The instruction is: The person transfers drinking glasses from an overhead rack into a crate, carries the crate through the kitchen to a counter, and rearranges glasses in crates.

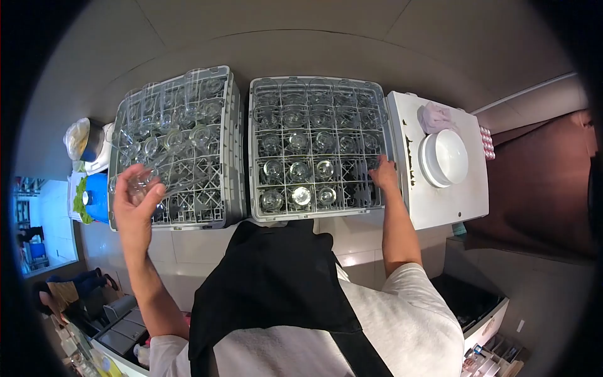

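Note:
My left hand [136, 200] is closed around a clear drinking glass [146, 183] above the front of the left glass rack [232, 144]. Part of that glass blends into the clear glasses and grid behind it. Tall clear glasses [169, 103] stand in the rear rows of this rack, while its front compartments show bare grid. My right hand [384, 174] is at the right edge of the middle glass rack [314, 217], index finger stretched out and no held thing visible. Several round glasses [298, 171] sit in the middle rack's compartments.
Right of the racks is a white box-like surface [440, 210] with stacked white bowls [449, 157] and a pinkish cloth [436, 117]. A blue container [96, 196] and leafy greens [80, 200] are at far left. Another person [69, 292] is at the lower left.

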A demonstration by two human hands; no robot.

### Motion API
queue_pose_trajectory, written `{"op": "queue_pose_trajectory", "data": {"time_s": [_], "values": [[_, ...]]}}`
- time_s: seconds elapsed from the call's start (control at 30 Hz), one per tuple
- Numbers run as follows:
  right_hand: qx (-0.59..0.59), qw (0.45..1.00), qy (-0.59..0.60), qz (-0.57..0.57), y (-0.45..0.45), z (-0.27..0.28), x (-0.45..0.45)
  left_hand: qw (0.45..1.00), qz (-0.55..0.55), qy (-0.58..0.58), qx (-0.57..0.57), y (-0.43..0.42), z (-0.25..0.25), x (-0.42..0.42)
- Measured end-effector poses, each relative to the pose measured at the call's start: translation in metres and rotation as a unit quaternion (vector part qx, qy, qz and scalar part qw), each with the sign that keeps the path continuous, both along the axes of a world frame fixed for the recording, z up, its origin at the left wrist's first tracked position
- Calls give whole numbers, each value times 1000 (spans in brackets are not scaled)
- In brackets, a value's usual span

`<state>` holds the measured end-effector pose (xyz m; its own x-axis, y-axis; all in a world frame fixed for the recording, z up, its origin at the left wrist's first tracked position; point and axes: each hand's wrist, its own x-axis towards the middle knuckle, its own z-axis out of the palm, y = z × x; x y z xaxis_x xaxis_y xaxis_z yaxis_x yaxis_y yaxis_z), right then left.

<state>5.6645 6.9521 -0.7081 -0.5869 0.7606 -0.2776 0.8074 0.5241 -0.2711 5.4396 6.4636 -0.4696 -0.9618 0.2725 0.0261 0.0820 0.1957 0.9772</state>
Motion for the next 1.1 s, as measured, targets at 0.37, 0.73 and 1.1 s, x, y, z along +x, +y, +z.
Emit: {"op": "queue_pose_trajectory", "data": {"time_s": [0.37, 0.73, 1.1], "values": [[-182, 949, 180, 182, -70, 83, -22, 931, -127, -310, 142, 103, -21, 50], [-621, 506, 594, 75, -191, 145, -35, 711, -331, -565, 257, 174, -46, 87], [-370, 823, 378, -207, -89, 71, 19, 883, -301, -361, 5, 90, -52, 53]]}}
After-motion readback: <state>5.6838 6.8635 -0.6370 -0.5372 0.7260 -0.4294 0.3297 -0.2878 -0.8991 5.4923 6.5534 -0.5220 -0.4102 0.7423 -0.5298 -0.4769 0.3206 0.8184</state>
